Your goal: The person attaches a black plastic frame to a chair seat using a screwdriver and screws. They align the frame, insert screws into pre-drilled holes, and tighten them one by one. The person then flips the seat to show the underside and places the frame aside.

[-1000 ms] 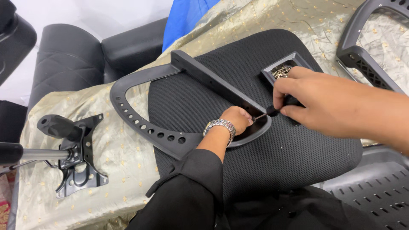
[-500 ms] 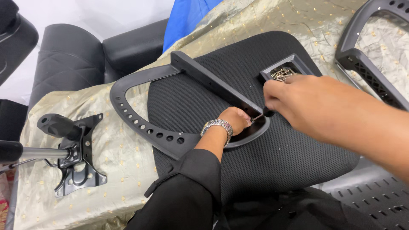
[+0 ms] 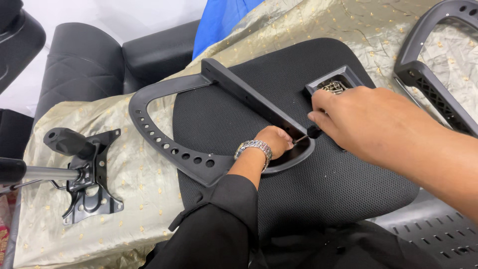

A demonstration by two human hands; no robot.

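The black mesh seat [image 3: 298, 199] lies on the gold cloth [image 3: 139, 179]. The armrest [image 3: 189, 154] crosses its left edge. The right hand [image 3: 368, 124] pinches a small tool [image 3: 308, 133]; the left hand [image 3: 274, 140] presses the armrest bar.

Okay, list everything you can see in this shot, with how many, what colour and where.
seat cushion: one, black mesh, centre, on the cloth
armrest: one, black plastic with holes, lying across the cushion
second armrest: one, black, upper right
small tray: one, black, on the cushion, holding metal hardware
chair base plate: one, black metal, lower left
cloth: one, gold with dots, under everything
blue fabric: one, top centre
black chair: one, upper left
left hand: on the armrest, bracelet on wrist
right hand: fingers gripping a small tool
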